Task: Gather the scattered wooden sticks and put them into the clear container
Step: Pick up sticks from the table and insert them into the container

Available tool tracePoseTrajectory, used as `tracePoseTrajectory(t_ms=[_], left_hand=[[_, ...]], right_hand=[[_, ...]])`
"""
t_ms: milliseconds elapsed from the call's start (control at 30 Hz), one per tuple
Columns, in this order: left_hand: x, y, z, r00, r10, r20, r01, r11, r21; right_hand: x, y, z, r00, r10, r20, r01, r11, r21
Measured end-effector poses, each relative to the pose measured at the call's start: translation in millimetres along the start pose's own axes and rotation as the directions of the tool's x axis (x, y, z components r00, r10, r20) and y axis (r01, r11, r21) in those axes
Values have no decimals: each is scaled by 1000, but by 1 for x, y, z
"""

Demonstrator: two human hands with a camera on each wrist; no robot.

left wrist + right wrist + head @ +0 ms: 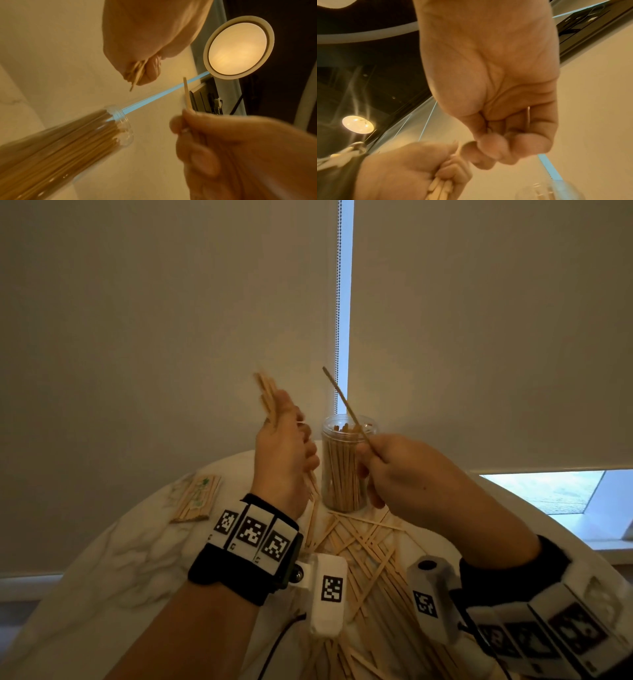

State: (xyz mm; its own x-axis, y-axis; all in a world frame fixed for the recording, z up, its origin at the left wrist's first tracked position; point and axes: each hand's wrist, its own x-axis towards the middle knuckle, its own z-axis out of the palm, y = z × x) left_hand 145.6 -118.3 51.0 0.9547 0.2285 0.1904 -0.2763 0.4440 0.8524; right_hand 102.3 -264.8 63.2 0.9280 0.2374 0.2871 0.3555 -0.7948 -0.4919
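Note:
A clear jar (pixel 342 470), packed with upright wooden sticks, stands on the marble table (pixel 130 546). To the left of the jar, my left hand (pixel 294 440) grips a bundle of sticks (pixel 268 397) held upright. My right hand (pixel 371 450) pinches a single stick (pixel 342 402) that slants up and left across the jar's mouth. Many loose sticks (pixel 363 549) lie scattered in front of the jar. The left wrist view shows the jar (pixel 68 142) and the single stick (pixel 186 93). In the right wrist view my right hand's fingers (pixel 496 146) are curled, above the bundle (pixel 440 186).
A wrapped packet of sticks (pixel 195 498) lies on the table at the left. Roller blinds (pixel 171 320) hang right behind the table, with a bead chain (pixel 338 302) above the jar. A window sill (pixel 582 508) lies at the right.

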Motion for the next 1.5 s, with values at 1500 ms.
tracePoseTrajectory(t_ms=[1500], left_hand=[[-20,-9,4,749,-128,650,-540,449,711]], right_hand=[[15,19,8,976,-115,-185,71,972,-226]])
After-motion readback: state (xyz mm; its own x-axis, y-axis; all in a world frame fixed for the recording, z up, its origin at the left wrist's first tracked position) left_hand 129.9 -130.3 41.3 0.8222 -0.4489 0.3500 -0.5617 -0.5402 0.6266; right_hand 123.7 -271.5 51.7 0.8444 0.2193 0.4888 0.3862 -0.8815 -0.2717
